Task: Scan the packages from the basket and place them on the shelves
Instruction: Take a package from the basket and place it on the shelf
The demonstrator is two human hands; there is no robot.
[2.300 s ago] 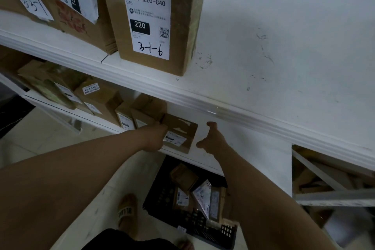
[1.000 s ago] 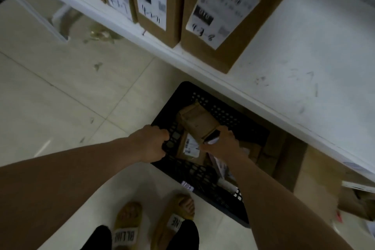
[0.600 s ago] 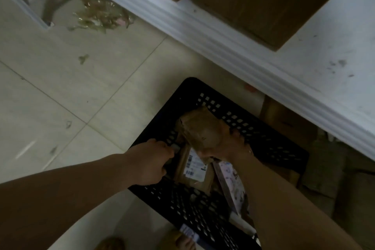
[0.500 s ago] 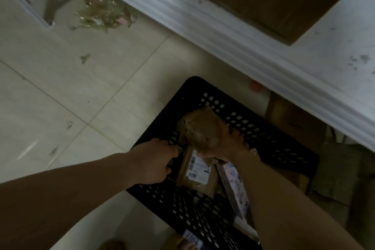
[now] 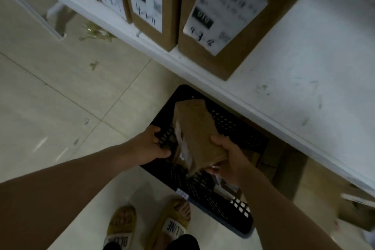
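Pale tiled floor (image 5: pixel 60 107) is seen at 9 o'clock, with a white metal shelf (image 5: pixel 304 67) bearing labelled cardboard boxes (image 5: pixel 243 53) from 12 to 3 o'clock. A black perforated plastic basket (image 5: pixel 233 223) is set on the floor at 6 o'clock. Above it a brown paper-wrapped package (image 5: pixel 194 128) is gripped at its near end by the right hand (image 5: pixel 229 156), thumb on top. The basket's rim is gripped by the curled left hand (image 5: pixel 150 146). For scanning, the pale label on the package's left face should probably be turned upward, with the grip kept firm.
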